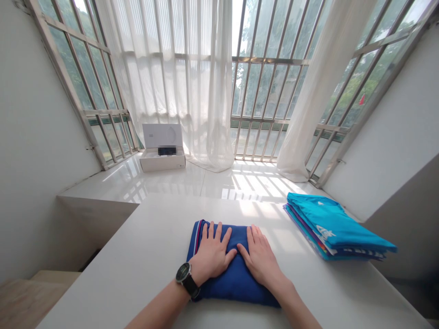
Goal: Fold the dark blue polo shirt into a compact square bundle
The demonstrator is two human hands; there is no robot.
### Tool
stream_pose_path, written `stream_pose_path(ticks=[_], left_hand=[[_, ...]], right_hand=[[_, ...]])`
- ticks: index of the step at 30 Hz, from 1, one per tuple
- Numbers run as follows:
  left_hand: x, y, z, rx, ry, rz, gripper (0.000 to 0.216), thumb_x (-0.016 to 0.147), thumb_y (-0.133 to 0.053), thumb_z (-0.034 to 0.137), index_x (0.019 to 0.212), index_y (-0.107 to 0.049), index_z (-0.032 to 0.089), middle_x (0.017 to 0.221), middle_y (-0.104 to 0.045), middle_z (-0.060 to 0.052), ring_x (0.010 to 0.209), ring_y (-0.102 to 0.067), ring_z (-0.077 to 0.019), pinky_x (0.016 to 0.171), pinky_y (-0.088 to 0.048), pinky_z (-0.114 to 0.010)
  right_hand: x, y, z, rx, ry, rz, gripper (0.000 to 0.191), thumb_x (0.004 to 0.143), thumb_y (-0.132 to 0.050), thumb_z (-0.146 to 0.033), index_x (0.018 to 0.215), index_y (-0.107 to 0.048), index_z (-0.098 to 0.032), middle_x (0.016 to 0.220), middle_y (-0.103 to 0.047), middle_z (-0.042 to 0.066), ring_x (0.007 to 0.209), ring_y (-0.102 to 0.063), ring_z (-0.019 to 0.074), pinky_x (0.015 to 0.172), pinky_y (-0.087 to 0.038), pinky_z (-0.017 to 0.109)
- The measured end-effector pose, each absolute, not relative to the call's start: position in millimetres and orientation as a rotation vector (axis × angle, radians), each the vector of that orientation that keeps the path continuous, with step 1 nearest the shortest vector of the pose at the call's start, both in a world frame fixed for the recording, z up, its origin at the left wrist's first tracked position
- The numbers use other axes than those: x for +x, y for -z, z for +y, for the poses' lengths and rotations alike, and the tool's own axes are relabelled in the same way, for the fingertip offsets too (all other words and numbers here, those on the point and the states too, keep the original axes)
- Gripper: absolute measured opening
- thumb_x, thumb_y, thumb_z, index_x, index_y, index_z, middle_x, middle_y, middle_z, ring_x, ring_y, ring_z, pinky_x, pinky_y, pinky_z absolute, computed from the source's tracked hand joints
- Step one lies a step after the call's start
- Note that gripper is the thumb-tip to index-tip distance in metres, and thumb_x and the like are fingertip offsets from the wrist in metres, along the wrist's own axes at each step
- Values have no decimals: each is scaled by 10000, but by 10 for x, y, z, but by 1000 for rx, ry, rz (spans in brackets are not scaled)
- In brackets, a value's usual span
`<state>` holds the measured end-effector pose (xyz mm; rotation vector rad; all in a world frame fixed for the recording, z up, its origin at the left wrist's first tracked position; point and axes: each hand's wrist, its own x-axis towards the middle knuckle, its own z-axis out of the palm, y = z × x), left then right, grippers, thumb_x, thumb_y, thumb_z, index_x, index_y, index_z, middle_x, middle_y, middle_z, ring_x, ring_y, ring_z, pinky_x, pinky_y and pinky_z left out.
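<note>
A dark blue folded garment lies on the white table in front of me, with red and white striped trim along its left edge. My left hand rests flat on its left half, fingers spread, a black watch on that wrist. On the right half lies my right hand, palm down with its fingers stretched out. The two thumbs nearly meet over the middle of the cloth. Parts of the garment are hidden beneath both hands.
A stack of folded clothes, bright blue on top, sits at the table's right side. Behind the table, an open white box with a dark item stands on the glossy window ledge. White curtains hang before barred windows.
</note>
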<state>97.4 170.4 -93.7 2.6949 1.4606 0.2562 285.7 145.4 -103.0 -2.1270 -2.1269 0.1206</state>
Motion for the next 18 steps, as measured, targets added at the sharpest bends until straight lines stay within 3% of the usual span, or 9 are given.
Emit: stream_pose_path(ticks=[18], left_hand=[[969, 945, 1703, 2691, -272, 1462, 724, 969, -218, 663, 1552, -299, 242, 1587, -314, -177, 1448, -248, -452, 1149, -142, -645]], right_hand=[[2857, 1040, 1456, -2110, -140, -2110, 769, 970, -312, -561, 1522, -320, -26, 1610, -247, 186, 1499, -194, 308, 1216, -193, 453]])
